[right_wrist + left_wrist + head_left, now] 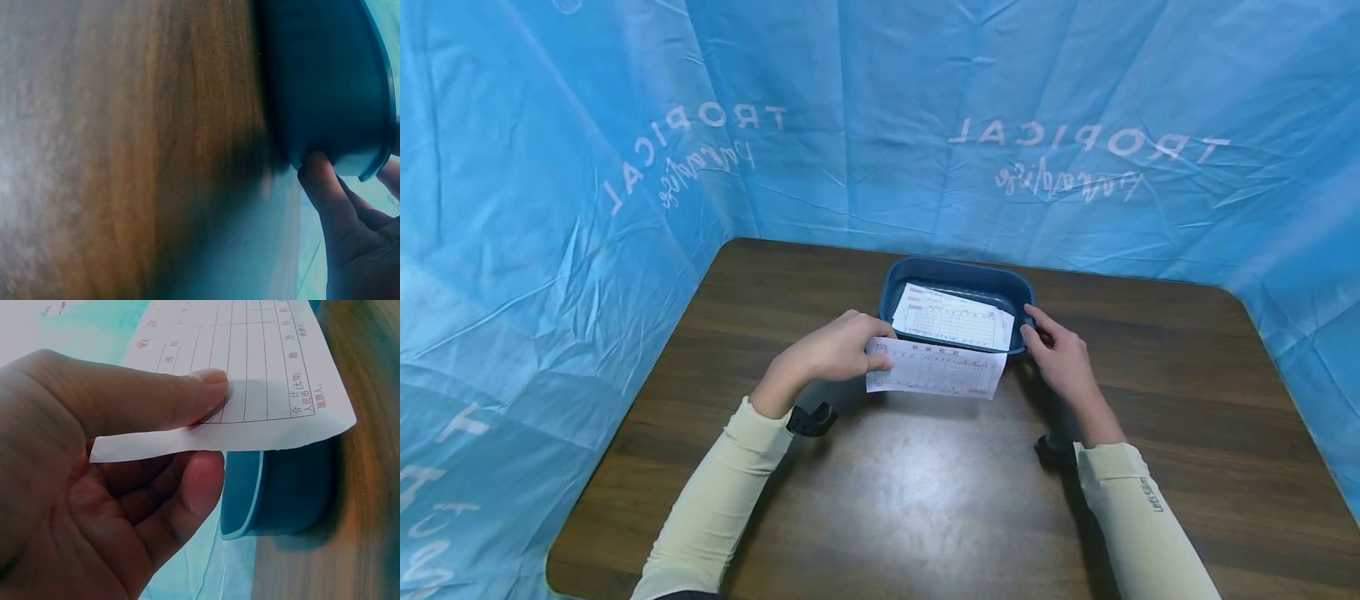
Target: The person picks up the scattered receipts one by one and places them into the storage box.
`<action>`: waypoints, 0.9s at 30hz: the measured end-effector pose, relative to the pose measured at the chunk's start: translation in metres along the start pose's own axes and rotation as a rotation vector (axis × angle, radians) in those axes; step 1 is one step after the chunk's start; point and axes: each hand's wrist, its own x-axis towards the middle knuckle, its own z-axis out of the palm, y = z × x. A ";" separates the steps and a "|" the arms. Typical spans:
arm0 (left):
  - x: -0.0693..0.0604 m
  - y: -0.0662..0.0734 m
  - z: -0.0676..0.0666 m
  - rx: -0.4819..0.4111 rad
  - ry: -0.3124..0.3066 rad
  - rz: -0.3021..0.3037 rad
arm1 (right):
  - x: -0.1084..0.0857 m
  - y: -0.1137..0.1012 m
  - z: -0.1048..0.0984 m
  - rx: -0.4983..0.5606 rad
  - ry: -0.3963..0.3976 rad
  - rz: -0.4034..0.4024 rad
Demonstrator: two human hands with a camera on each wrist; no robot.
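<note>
My left hand [838,346] pinches the left end of a white printed receipt form [936,368] between thumb and fingers. In the left wrist view the thumb lies on the form's ruled face, with the curled fingers beneath. The slip is held in front of a dark blue plastic tray [958,268], overlapping its near edge in the head view. Inside the tray lie several similar forms [955,317] in a loose stack. My right hand [1063,354] grips the tray's near right corner; in the right wrist view the thumb presses the outer wall and fingers reach the rim.
Tray and hands are over a brown wood-grain table [925,483] with rounded corners. Blue printed cloth [880,125] hangs behind the table and along its sides. A black band [812,419] sits at the left wrist.
</note>
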 end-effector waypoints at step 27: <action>0.028 -0.008 -0.007 -0.026 0.023 -0.001 | 0.000 0.002 -0.001 -0.033 -0.007 -0.003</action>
